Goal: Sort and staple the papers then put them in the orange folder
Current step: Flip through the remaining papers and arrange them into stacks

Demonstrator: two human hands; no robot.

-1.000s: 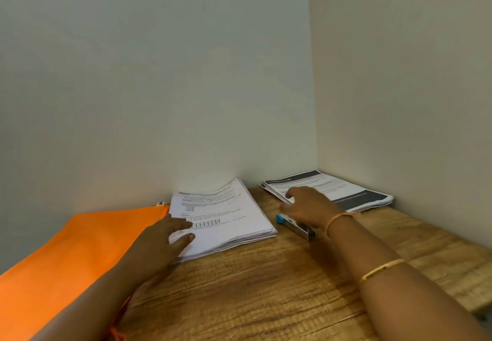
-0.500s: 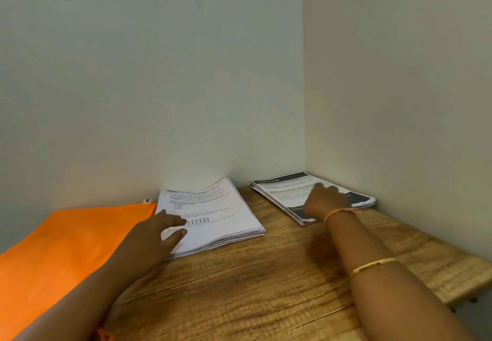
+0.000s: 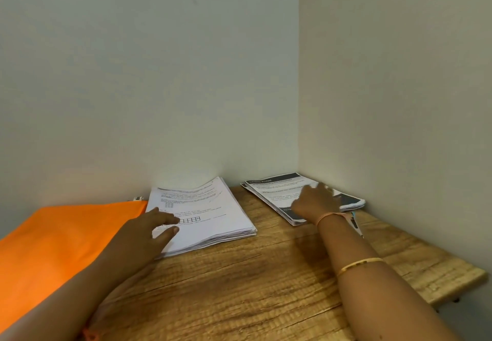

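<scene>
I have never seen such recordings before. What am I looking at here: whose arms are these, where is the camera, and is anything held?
There is no machine here. A person wears one wide-angle camera on the head, so every picture looks forward and down at that person's own arms. On the wooden table lie an orange folder, a white paper stack and, in the corner, a second stack with dark bands. The left hand rests on the white paper stack. The right hand touches the second stack. Neither hand grips anything.
</scene>
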